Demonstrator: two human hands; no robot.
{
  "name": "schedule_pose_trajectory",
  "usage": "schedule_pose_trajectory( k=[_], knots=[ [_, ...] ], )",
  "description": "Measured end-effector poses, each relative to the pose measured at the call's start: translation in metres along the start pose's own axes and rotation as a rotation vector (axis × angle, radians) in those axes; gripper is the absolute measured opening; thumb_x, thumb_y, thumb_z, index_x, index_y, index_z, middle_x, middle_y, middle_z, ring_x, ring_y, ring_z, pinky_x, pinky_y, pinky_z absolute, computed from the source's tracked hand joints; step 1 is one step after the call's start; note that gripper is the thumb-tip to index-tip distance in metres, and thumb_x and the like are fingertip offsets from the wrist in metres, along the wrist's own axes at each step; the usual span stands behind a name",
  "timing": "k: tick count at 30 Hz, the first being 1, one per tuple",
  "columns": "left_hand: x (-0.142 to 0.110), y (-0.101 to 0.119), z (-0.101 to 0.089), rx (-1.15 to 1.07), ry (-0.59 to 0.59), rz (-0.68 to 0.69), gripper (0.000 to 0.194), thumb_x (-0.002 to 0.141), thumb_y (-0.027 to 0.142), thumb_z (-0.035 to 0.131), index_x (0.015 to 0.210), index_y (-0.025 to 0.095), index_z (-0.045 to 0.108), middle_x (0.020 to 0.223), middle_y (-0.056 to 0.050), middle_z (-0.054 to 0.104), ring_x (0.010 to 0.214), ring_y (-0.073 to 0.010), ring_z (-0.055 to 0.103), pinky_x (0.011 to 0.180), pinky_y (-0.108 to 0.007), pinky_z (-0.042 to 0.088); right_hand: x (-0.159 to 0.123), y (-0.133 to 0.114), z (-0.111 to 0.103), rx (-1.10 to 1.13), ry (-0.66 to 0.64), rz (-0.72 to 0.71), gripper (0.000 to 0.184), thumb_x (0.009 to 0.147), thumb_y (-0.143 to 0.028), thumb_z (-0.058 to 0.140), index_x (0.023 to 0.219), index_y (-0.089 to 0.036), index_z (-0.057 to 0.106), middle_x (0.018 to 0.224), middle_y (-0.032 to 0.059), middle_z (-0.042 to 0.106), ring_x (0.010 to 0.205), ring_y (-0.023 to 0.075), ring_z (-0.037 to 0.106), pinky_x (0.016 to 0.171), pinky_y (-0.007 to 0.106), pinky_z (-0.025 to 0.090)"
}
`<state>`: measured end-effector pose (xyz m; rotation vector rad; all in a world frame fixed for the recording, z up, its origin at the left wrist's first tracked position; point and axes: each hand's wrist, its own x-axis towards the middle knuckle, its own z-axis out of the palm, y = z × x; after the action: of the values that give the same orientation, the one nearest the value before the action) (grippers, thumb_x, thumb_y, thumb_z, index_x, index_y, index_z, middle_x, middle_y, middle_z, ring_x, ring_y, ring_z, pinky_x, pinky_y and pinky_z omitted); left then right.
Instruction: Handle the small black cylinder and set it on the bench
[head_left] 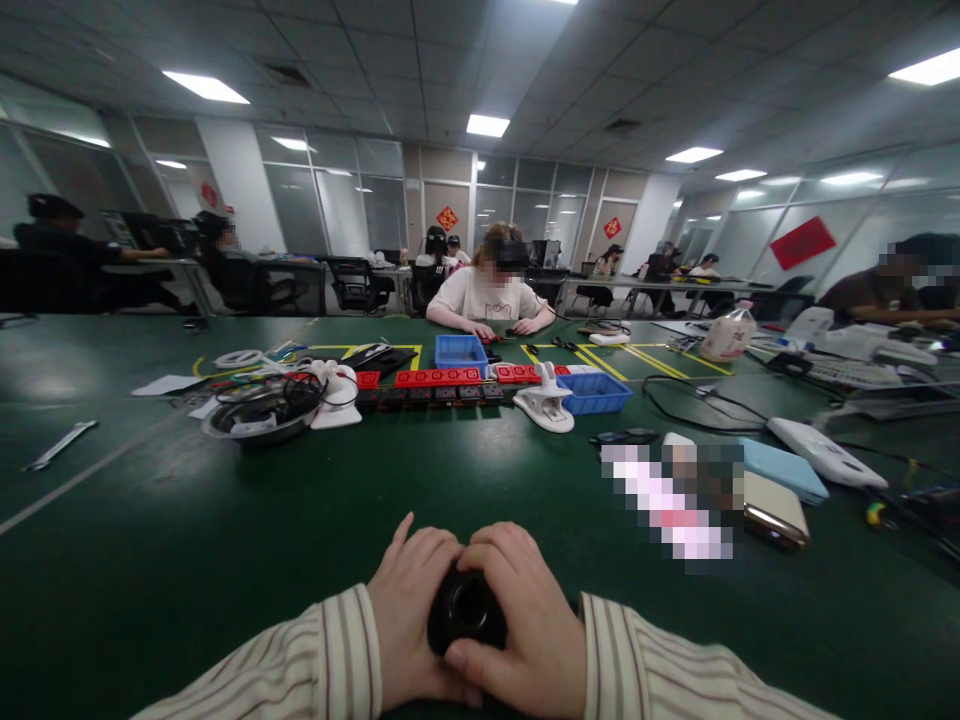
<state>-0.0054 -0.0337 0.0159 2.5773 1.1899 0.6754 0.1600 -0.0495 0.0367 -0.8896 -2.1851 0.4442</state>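
Observation:
A glossy black round object (pixel 469 612) with a circular mark or hollow on its top is at the near edge of the green table; I cannot tell its kind. My left hand (pixel 414 610) wraps its left side, with one finger sticking up. From the right, my right hand (pixel 521 615) curls over it, the thumb across the front. Both hands are closed around the object and meet at its far side. Its lower part is hidden by the palms.
Farther out on the table (pixel 360 490) lie red and black socket strips (pixel 439 378), blue bins (pixel 596 393), a white clip (pixel 546 402), a metal bowl (pixel 262 415) with cables, and a wrench (pixel 60 446). A power bank (pixel 776 510) lies right. A person (pixel 491 290) sits opposite.

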Motion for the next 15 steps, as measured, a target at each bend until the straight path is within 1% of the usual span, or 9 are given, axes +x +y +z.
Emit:
schedule_pose_trajectory(
  k=[2,3,6,8,10,12,14,15],
  knots=[
    [0.0,-0.0007,-0.0011,0.006,-0.033,0.0,0.053,0.048,0.052,0.065,0.088,0.02,0.052,0.086,-0.004,0.056,0.084,-0.0257,0.055,0.098,-0.062,0.017,0.0,0.0008,0.002,-0.051,0.001,0.052,0.042,0.068,-0.054,0.057,0.087,-0.016,0.052,0.088,0.0061,0.05,0.083,0.0213,0.045,0.077,0.038,0.038],
    [0.0003,-0.0006,-0.0018,0.006,-0.054,-0.001,0.048,0.049,0.048,0.066,0.085,0.02,0.053,0.084,-0.003,0.056,0.083,-0.0249,0.055,0.099,-0.061,0.017,0.0002,0.0005,0.0025,-0.067,-0.006,0.06,0.039,0.068,-0.052,0.059,0.085,-0.017,0.053,0.087,0.0056,0.05,0.082,0.021,0.045,0.076,0.038,0.038],
    [0.0017,0.0009,-0.0034,0.008,-0.098,0.004,0.038,0.049,0.031,0.064,0.085,0.021,0.056,0.085,-0.002,0.056,0.084,-0.0239,0.055,0.1,-0.06,0.015,0.0014,-0.0019,0.0015,-0.045,-0.053,-0.011,0.025,0.07,-0.033,0.054,0.091,-0.018,0.055,0.091,0.006,0.05,0.086,0.0207,0.045,0.078,0.037,0.038],
    [0.0025,0.002,-0.0034,0.005,-0.095,0.007,0.042,0.049,0.026,0.061,0.091,0.023,0.056,0.089,-0.002,0.056,0.089,-0.0247,0.055,0.1,-0.061,0.014,0.0021,-0.0034,-0.0003,0.003,-0.07,-0.079,0.03,0.069,-0.025,0.048,0.097,-0.018,0.054,0.098,0.0069,0.051,0.091,0.0208,0.045,0.081,0.038,0.037],
    [0.0028,0.0022,-0.0031,0.0,-0.073,0.003,0.049,0.049,0.029,0.062,0.097,0.022,0.053,0.094,-0.004,0.056,0.094,-0.0266,0.053,0.099,-0.062,0.016,0.0021,-0.0035,-0.0015,0.045,-0.059,-0.098,0.035,0.07,-0.028,0.046,0.102,-0.017,0.053,0.102,0.008,0.051,0.094,0.0214,0.045,0.084,0.039,0.035],
    [0.0029,0.0016,-0.0031,-0.005,-0.053,-0.007,0.056,0.048,0.038,0.066,0.099,0.02,0.051,0.095,-0.006,0.056,0.095,-0.0282,0.052,0.098,-0.062,0.018,0.0014,-0.0023,-0.0016,0.061,-0.023,-0.057,0.037,0.071,-0.035,0.05,0.103,-0.016,0.051,0.102,0.0086,0.051,0.093,0.022,0.045,0.085,0.04,0.035],
    [0.0031,0.0012,-0.0038,0.0,-0.062,-0.015,0.055,0.048,0.047,0.067,0.093,0.019,0.052,0.092,-0.007,0.056,0.091,-0.0276,0.053,0.098,-0.062,0.017,0.0005,-0.0009,-0.0008,0.039,0.006,0.006,0.04,0.069,-0.044,0.056,0.097,-0.015,0.053,0.097,0.0082,0.052,0.089,0.0223,0.045,0.083,0.04,0.036],
    [0.0033,0.0013,-0.0043,0.005,-0.074,-0.017,0.052,0.049,0.048,0.067,0.09,0.018,0.053,0.089,-0.006,0.056,0.088,-0.0266,0.054,0.099,-0.062,0.017,0.0001,-0.0005,-0.0005,0.016,0.014,0.041,0.039,0.068,-0.045,0.058,0.093,-0.016,0.054,0.094,0.0078,0.052,0.087,0.0221,0.045,0.082,0.04,0.037]
  ],
)
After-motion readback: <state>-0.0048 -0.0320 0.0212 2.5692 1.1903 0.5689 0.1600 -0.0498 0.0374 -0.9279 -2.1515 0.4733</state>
